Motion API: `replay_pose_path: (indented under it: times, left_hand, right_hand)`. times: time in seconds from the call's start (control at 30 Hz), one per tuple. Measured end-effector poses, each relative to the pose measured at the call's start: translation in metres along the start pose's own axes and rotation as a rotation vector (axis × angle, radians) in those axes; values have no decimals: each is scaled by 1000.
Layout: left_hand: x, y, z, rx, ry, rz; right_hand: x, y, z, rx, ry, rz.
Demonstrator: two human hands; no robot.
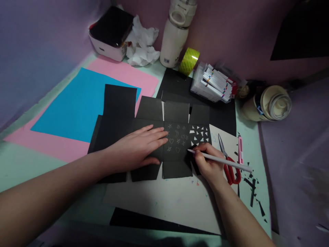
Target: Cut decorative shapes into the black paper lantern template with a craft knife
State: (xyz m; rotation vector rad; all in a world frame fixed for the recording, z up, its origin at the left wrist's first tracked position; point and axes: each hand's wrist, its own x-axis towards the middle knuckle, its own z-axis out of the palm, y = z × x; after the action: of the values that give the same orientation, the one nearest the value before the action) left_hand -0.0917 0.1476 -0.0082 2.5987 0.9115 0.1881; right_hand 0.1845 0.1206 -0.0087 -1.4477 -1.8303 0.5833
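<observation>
My left hand lies flat with fingers stretched out on a black paper box template, pressing its middle panels. In my right hand is a white pencil, pinched between thumb and fingers, its tip touching or just above the black paper. The panel under the tip carries pale outlines of stars, hearts and a crescent moon. Small cut-out holes, mostly triangular, fill the panel to its right. Slits part the flaps along the template's upper and lower edges. A white sheet lies underneath.
Red-handled scissors, a pink craft knife and black paper scraps lie at the right. Blue paper overlaps pink paper at left. Behind stand a bottle, yellow tape, a marker box and crumpled tissue.
</observation>
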Motion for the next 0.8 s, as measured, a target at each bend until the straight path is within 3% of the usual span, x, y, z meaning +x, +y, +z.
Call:
replay_pose_path:
  times: [0.33, 0.6, 0.8]
  left_hand:
    - [0, 1, 0, -8, 5, -5]
    - [1, 1, -1, -18, -4, -10]
    - [1, 1, -1, 23, -17, -2]
  right_hand:
    - [-1, -1, -1, 6, -38, 14]
    - [-1, 0, -1, 48, -124, -55]
    - [-1, -2, -2, 40, -97, -96]
